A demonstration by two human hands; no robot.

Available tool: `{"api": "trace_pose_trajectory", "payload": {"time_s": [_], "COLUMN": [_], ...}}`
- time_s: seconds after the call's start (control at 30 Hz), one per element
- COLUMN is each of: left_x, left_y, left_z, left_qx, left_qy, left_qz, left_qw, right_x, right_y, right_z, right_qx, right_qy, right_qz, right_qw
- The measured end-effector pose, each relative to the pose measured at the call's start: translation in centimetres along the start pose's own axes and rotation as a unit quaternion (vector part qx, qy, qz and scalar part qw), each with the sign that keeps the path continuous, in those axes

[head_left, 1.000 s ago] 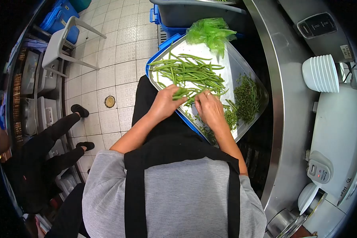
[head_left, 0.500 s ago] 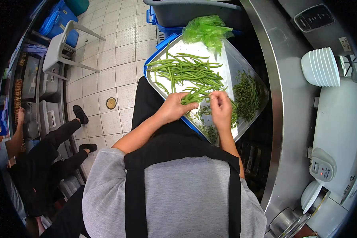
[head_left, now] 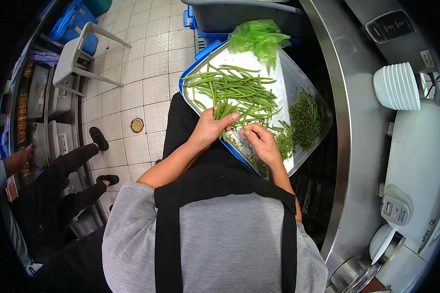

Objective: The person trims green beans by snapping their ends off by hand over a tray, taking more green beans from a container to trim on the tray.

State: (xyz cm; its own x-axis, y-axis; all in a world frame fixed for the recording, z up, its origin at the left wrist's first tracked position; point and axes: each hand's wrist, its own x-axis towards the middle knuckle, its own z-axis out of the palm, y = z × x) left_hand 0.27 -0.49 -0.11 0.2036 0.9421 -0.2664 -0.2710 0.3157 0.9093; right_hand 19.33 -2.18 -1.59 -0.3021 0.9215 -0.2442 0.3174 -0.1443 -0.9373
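Note:
My left hand (head_left: 208, 129) is closed around a small bunch of green beans (head_left: 223, 110), thumb across them, above the near left side of a metal tray (head_left: 282, 78). Close by on the right, my right hand (head_left: 264, 144) has thumb and fingertips pinched together by the lower ends of the bunch; whatever is between them is too small to make out. A heap of long green beans (head_left: 237, 88) lies in the tray beyond both hands. Along the tray's right side sits a darker pile of bean ends (head_left: 305, 119), with lighter scraps (head_left: 284, 145) beside my right hand.
A crumpled green plastic bag (head_left: 259, 39) rests on the tray's far corner, before a grey tub (head_left: 244, 17). To the right runs a steel counter (head_left: 359, 122) with stacked white bowls (head_left: 396, 87). A stool (head_left: 78, 58) and another person's legs (head_left: 78, 163) are at left.
My left hand has turned the bunch more upright and moved slightly left. My right hand has dropped lower and left, its fingers now pointing toward the bunch.

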Motion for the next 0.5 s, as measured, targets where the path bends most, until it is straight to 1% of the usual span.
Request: {"api": "trace_pose_trajectory", "payload": {"time_s": [0.07,0.1,0.13,0.2,0.23,0.27,0.3,0.33,0.37,0.4,0.47,0.5], "left_x": [-1.2,-1.8,-2.4,-2.9,-3.0,-3.1,-3.1,-3.1,-3.1,-3.1,-3.2,-3.1], "left_y": [0.1,0.3,0.6,0.2,0.1,0.1,0.1,0.2,0.2,0.4,0.9,0.9], "left_z": [0.7,1.0,1.2,1.8,1.7,1.6,1.4,1.0,0.3,-0.5,-2.9,-3.9], "left_qx": [0.052,0.081,0.149,0.171,0.177,0.182,0.187,0.144,0.099,0.053,-0.039,-0.082], "left_qy": [0.001,-0.057,-0.102,-0.181,-0.185,-0.189,-0.194,-0.159,-0.125,-0.089,0.021,0.064], "left_qz": [0.039,0.093,0.158,0.270,0.256,0.241,0.226,0.189,0.153,0.115,-0.005,0.003], "left_qw": [0.998,0.991,0.971,0.930,0.932,0.935,0.936,0.958,0.975,0.988,0.999,0.995], "right_x": [-0.1,0.0,0.3,0.9,1.5,1.7,2.0,2.2,2.6,3.1,4.4,5.1], "right_y": [-0.1,-0.1,0.5,1.6,2.0,2.3,1.7,0.6,-0.9,-1.6,-2.4,-2.3], "right_z": [-0.2,-0.3,-0.2,-0.7,-0.9,-0.8,-0.2,0.6,1.2,1.9,3.5,4.4], "right_qx": [0.119,0.177,0.235,0.293,0.184,0.068,-0.048,-0.162,-0.235,-0.284,-0.379,-0.402], "right_qy": [0.021,0.031,0.066,0.068,0.075,0.082,0.088,0.094,0.104,0.087,0.050,0.034], "right_qz": [0.036,0.055,0.060,0.061,0.097,0.041,-0.017,-0.075,-0.125,-0.129,-0.137,-0.142], "right_qw": [0.992,0.982,0.968,0.952,0.975,0.994,0.995,0.979,0.958,0.946,0.914,0.904]}}
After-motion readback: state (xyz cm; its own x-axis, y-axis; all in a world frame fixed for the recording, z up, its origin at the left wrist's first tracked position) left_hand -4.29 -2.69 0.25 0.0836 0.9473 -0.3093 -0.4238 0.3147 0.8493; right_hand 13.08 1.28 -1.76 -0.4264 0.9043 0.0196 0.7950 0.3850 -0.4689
